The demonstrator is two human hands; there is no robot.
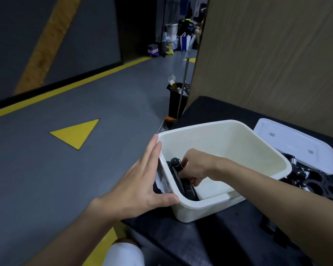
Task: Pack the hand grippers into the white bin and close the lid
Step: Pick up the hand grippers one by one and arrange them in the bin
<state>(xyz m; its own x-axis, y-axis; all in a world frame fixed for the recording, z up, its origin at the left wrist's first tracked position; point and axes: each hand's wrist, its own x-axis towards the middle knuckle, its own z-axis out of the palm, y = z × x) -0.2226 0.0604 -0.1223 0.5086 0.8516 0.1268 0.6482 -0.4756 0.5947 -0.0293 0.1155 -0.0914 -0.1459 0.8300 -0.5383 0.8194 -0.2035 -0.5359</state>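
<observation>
The left hand lies flat against the outer wall of the bin, grip open. Inside, the right hand has its grip curled round a black gripper; the lid lies beside.

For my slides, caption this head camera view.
Right hand holds a black hand gripper inside the white bin, left hand against its side, lid off.

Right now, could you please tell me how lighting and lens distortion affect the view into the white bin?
Head view: dim, flat light; the wide-angle lens slants the wooden panel and yellow floor line; the black hand grippers under the right hand lose detail inside the white bin; far background clutter is soft.
</observation>
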